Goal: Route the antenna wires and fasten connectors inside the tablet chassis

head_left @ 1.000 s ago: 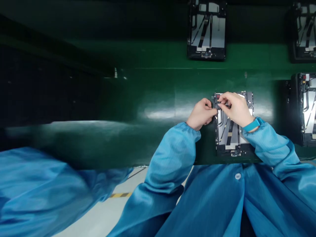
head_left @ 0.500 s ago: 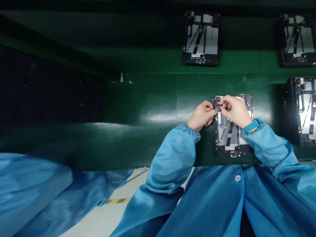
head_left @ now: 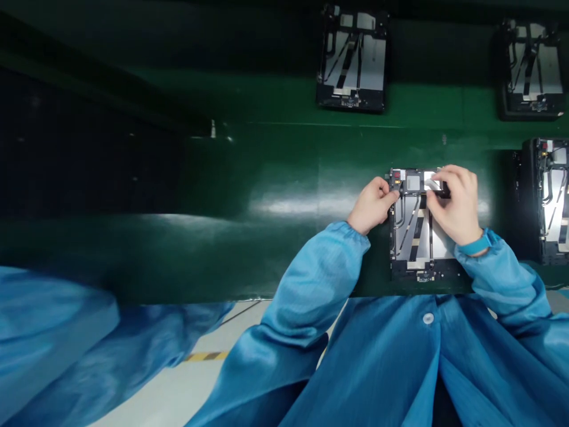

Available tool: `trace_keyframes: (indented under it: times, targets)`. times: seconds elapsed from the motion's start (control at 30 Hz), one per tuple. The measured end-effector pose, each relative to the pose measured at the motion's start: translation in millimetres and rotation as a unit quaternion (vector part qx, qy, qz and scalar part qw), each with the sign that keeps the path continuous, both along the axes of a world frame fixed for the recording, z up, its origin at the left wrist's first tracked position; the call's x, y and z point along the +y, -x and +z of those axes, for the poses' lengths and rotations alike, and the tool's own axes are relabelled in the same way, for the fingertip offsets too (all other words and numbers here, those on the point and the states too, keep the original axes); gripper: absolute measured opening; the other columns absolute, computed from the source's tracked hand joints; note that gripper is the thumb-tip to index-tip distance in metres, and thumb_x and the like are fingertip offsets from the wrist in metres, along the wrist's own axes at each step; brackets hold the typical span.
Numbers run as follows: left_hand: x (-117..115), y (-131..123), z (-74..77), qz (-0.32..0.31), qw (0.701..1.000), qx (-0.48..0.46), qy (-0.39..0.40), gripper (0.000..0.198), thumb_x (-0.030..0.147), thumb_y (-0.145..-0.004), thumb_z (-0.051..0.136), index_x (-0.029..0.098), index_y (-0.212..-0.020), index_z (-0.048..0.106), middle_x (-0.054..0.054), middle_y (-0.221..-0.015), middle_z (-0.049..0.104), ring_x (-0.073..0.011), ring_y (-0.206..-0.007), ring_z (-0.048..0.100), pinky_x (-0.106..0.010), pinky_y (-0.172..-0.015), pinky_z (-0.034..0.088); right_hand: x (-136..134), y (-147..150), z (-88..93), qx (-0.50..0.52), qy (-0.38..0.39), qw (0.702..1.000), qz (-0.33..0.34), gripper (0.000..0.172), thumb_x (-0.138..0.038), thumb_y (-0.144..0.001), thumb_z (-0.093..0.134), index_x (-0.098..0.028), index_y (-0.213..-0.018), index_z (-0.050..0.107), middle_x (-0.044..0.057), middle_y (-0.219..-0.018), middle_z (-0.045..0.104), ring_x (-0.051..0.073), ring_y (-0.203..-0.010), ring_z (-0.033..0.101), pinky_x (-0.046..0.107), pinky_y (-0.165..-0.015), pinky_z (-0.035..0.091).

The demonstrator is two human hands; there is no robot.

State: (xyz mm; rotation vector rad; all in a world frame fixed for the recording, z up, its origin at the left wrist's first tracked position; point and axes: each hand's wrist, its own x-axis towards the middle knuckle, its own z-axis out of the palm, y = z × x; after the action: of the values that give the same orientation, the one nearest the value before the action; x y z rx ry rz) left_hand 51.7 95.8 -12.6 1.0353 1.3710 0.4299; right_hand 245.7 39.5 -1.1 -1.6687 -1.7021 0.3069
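Glossy green conveyor belt point(head_left: 249, 160) bears open tablet housings point(head_left: 353, 59).

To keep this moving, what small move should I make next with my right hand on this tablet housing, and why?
Probably press the white strip flat with your right fingers. They already rest on it, near the top edge of the open tablet housing, and your left hand is holding the top-left corner steady.

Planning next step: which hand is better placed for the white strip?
Probably right: the right hand, teal-banded, has its fingers at the shiny white strip on the black-and-silver tablet frame; the left hand is at the frame's upper-left corner.
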Motion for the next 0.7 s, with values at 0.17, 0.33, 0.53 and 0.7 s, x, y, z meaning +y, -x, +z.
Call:
trace_keyframes:
  times: [0.17,0.33,0.53,0.7]
  targets:
    - [-26,22,3.3,-0.086,0.984,0.095,-0.121,0.025,0.036,-0.093,0.06,0.02,-0.113,0.06,0.0,-0.079,0.062,-0.0159,-0.065,0.062,-0.029,-0.065,0.052,-43,-32,-3.6,0.07,0.173,0.976,-0.115,0.038,-0.046,-0.086,0.069,-0.019,-0.113,0.069,0.008,-0.095,0.072,0.023,-0.076,0.066,0.041,-0.075,0.055]
    - [-54,35,6.7,-0.14,0.968,0.1,-0.18,0.061,0.042,-0.094,0.058,0.018,-0.15,0.053,-0.015,-0.141,0.06,-0.0278,-0.122,0.064,-0.042,-0.112,0.048,-53,-21,-1.3,0.066,0.239,0.964,-0.093,0.049,-0.06,-0.086,0.069,-0.018,-0.111,0.072,0.006,-0.082,0.071,0.022,-0.07,0.064,0.038,-0.068,0.053]
    - [-27,104,4.5,0.011,0.991,0.045,-0.127,0.081,0.054,-0.085,0.068,0.021,-0.156,0.048,-0.014,-0.146,0.064,-0.0324,-0.139,0.056,-0.041,-0.116,0.046,-20,17,-24.3,0.239,0.243,0.937,0.074,0.039,-0.05,-0.086,0.072,-0.021,-0.112,0.072,0.005,-0.087,0.075,0.017,-0.066,0.066,0.034,-0.065,0.056]
    - [13,226,22.0,0.177,0.968,0.172,-0.051,0.081,0.044,-0.063,0.082,0.026,-0.14,0.061,0.001,-0.085,0.076,-0.0277,-0.094,0.071,-0.038,-0.092,0.058,36,3,-45.7,0.451,0.196,0.87,-0.021,0.049,-0.041,-0.07,0.081,-0.022,-0.113,0.069,0.006,-0.105,0.075,0.014,-0.076,0.068,0.028,-0.066,0.056]
